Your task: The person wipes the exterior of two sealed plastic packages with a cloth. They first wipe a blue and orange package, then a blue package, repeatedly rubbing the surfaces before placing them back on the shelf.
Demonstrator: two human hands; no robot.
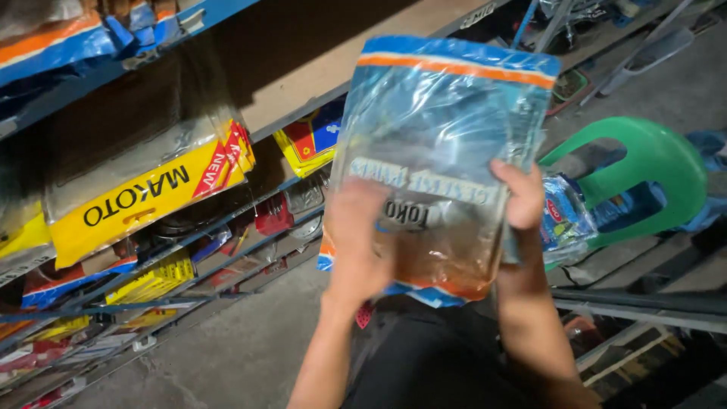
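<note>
- While both hands grip it, one clear plastic bag point(443, 151) is held up before the shelves point(303, 83).
- Left hand point(356, 242), blurred, grasps its lower edge.
- Right hand point(521, 201) pinches its right side.
- One green chair point(651, 163) stands right.

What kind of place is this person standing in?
Probably a small hardware or general shop: slanted shelves crammed with packaged goods, a yellow packet, and a clear plastic bag held in both hands.
</note>
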